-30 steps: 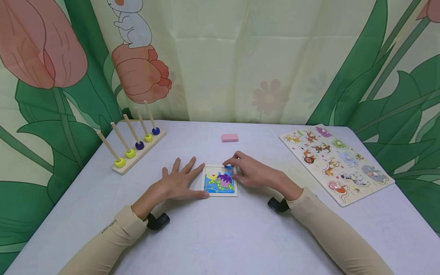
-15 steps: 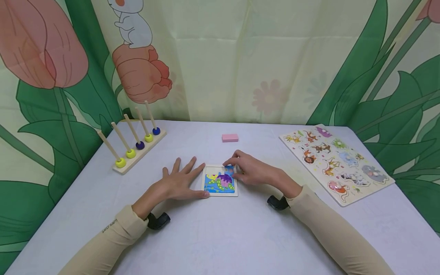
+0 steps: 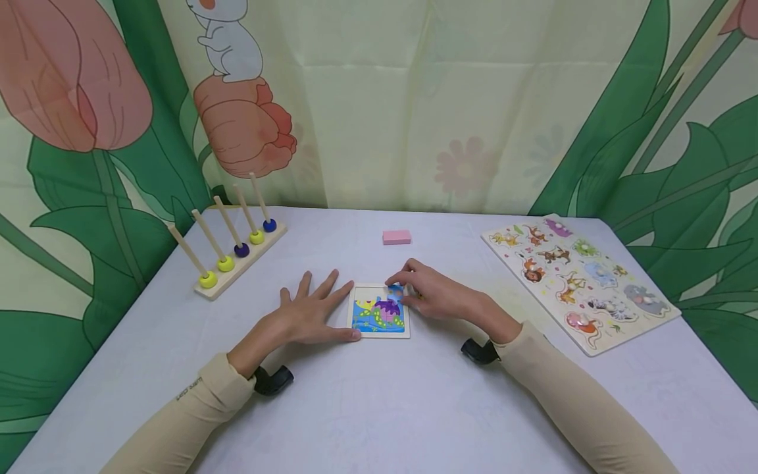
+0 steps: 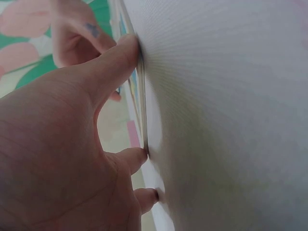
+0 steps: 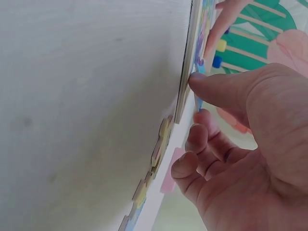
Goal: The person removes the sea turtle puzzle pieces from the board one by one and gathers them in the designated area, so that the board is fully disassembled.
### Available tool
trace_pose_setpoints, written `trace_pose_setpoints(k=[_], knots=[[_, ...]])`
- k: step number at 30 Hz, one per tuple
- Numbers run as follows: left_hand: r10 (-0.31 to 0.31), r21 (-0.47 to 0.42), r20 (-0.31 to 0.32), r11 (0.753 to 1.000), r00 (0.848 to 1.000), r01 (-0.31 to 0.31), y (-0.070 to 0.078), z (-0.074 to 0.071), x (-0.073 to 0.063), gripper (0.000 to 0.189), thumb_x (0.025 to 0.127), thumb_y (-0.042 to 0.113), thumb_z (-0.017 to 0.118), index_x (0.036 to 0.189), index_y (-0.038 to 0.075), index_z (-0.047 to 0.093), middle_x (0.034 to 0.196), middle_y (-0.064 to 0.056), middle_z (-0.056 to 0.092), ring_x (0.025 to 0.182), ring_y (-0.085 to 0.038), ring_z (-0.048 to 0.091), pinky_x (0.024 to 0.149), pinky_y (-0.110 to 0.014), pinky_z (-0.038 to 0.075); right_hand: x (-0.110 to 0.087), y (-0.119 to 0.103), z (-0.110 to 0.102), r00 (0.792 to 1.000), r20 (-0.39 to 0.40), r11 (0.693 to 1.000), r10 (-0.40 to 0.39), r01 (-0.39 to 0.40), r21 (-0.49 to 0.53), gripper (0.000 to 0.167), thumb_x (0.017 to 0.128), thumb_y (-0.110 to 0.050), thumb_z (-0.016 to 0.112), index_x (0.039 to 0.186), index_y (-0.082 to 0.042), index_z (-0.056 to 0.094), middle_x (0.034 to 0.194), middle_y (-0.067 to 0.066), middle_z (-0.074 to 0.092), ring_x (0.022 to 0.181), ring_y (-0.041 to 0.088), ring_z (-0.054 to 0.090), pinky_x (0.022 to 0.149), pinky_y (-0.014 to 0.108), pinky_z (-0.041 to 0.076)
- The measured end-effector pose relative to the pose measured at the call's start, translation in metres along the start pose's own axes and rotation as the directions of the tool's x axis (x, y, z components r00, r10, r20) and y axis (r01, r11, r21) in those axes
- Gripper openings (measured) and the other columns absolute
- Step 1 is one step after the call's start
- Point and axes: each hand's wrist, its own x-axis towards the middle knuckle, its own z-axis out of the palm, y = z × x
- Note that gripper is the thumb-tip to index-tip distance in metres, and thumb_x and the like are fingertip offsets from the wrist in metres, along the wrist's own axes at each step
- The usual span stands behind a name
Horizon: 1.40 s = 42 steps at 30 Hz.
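Observation:
A small jigsaw puzzle [image 3: 379,318] in a pale wooden frame lies on the table in front of the person, with a purple, pink and green picture on blue. The left hand [image 3: 310,316] has its fingers spread, its thumb and index fingertip touching the frame's left edge. At the upper right corner of the puzzle, the right hand [image 3: 438,293] pinches a blue jigsaw piece [image 3: 395,289] between thumb and index finger. The right wrist view shows that piece tilted up at the frame, and several loose jigsaw pieces [image 5: 156,151] beside it, mostly hidden by the hand in the head view.
A pink block [image 3: 396,237] lies beyond the puzzle. To the left stands a wooden peg rack [image 3: 237,273] with yellow and blue beads. An animal knob puzzle board [image 3: 551,299] lies at the right. A printed curtain [image 3: 379,131] hangs behind the white table [image 3: 367,408].
The right hand and the blue piece have shifted very slightly to the right at the puzzle's upper corner. The left hand stays in place on the frame.

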Motion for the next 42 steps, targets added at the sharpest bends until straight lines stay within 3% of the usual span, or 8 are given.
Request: trace_pose_setpoints(k=[16, 24, 33, 42], knots=[[-0.009, -0.004, 0.004, 1.0, 1.0, 0.009, 0.001, 0.001, 0.0, 0.104, 0.087, 0.08, 0.063, 0.17, 0.032, 0.023, 0.182, -0.01, 0.005, 0.162, -0.06, -0.002, 0.115, -0.09, 0.008, -0.016, 0.014, -0.003, 0.997, -0.022, 0.997, 0.072, -0.071, 0.032, 0.042, 0.102, -0.012, 0.07, 0.144, -0.018, 0.067, 0.127, 0.008, 0.058, 0.109, 0.02, 0.057, 0.096, 0.036, 0.054], [-0.007, -0.01, -0.01, 1.0, 1.0, 0.006, 0.001, 0.001, 0.0, 0.105, 0.087, 0.08, 0.064, 0.17, 0.031, 0.024, 0.182, -0.01, 0.006, 0.162, -0.06, -0.001, 0.115, -0.091, 0.008, -0.031, 0.026, -0.008, 0.996, -0.048, 0.997, 0.072, -0.072, 0.017, 0.042, 0.102, -0.01, 0.069, 0.143, -0.018, 0.067, 0.123, 0.008, 0.058, 0.102, 0.02, 0.055, 0.087, 0.032, 0.05], [-0.008, -0.013, -0.008, 1.0, 1.0, 0.008, 0.001, 0.0, 0.0, 0.105, 0.086, 0.08, 0.064, 0.17, 0.032, 0.023, 0.182, -0.009, 0.005, 0.162, -0.06, -0.001, 0.115, -0.09, 0.008, -0.048, 0.037, -0.012, 0.994, -0.082, 0.997, 0.077, -0.077, -0.002, 0.041, 0.1, -0.007, 0.07, 0.141, -0.015, 0.069, 0.12, 0.008, 0.059, 0.104, 0.019, 0.059, 0.091, 0.036, 0.053], [-0.011, -0.015, -0.005, 1.0, 1.0, 0.011, 0.002, 0.0, 0.0, 0.105, 0.086, 0.079, 0.064, 0.17, 0.031, 0.024, 0.182, -0.009, 0.005, 0.162, -0.06, -0.001, 0.115, -0.09, 0.008, -0.065, 0.05, -0.015, 0.99, -0.122, 0.998, 0.068, -0.068, 0.004, 0.039, 0.1, -0.006, 0.068, 0.138, -0.014, 0.07, 0.117, 0.009, 0.06, 0.098, 0.018, 0.056, 0.084, 0.031, 0.048]])
